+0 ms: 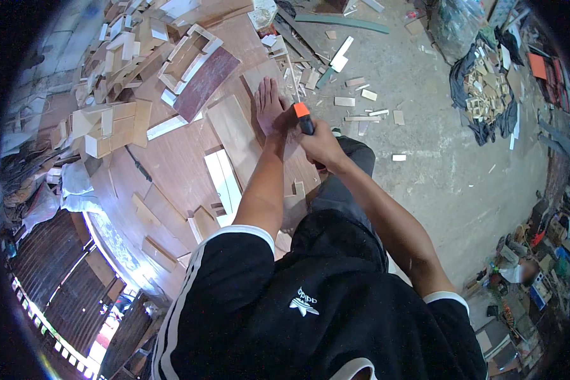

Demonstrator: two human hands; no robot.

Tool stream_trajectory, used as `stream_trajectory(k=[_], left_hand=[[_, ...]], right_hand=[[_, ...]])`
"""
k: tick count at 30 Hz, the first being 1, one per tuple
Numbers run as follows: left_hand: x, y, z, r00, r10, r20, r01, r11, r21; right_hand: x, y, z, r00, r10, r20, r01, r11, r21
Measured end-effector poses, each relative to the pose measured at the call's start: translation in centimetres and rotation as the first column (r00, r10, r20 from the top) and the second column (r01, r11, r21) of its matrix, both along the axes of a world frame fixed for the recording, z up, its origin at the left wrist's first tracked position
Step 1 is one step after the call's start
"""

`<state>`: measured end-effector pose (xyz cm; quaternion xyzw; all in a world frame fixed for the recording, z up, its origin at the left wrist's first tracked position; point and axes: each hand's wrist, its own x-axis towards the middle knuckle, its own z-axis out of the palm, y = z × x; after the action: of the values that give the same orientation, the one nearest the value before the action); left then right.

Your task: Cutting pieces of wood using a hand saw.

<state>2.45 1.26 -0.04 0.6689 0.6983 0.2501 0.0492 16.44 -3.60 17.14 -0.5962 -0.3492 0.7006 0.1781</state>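
My left hand (271, 115) lies flat on a wooden board (252, 81) at the right edge of the workbench, its fingers stretched out and pointing away from me. Close beside it, my right hand (323, 149) is wrapped round the orange and black handle of a handsaw (302, 116). The saw's thin blade points away from me along the bench edge. It shows edge-on, so whether its teeth touch the board cannot be made out. Nearer to me, another pale wooden board (233, 123) lies to the left of my left forearm.
On the bench lie a wooden frame (191, 56), a reddish-brown board (207, 82), white strips (223, 179) and stacked wood pieces (117, 130). Offcuts (344, 101) dot the concrete floor at right; scraps (487, 92) heap on dark cloth. Another person (514, 272) is at lower right.
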Motion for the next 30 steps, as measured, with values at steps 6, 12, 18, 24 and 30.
stream_trajectory(k=[6, 12, 18, 24, 30], left_hand=[[-2.5, -1.0, -0.3, 0.998, 0.048, -0.035, -0.049, 0.999, -0.008], [-1.4, 0.2, -0.6, 0.998, 0.015, -0.068, -0.012, 0.999, 0.040], [-1.3, -0.2, -1.2, 0.996, 0.035, -0.083, -0.035, 0.999, -0.002], [-2.7, -0.7, 0.2, 0.995, 0.066, -0.069, -0.064, 0.998, 0.023], [0.4, 0.6, 0.0, 0.999, 0.015, -0.030, -0.015, 1.000, -0.006]], right_hand=[[0.3, -7.5, 10.8, 0.987, 0.156, 0.034, -0.159, 0.941, 0.298], [1.3, -6.9, -0.6, 0.999, 0.032, 0.044, -0.048, 0.896, 0.441], [0.2, -1.5, 3.0, 0.998, 0.040, 0.047, -0.041, 0.999, 0.006], [1.5, -3.9, 13.4, 0.997, 0.046, -0.070, -0.042, 0.998, 0.048], [-0.2, 1.2, -2.0, 0.997, 0.010, 0.078, -0.019, 0.994, 0.105]])
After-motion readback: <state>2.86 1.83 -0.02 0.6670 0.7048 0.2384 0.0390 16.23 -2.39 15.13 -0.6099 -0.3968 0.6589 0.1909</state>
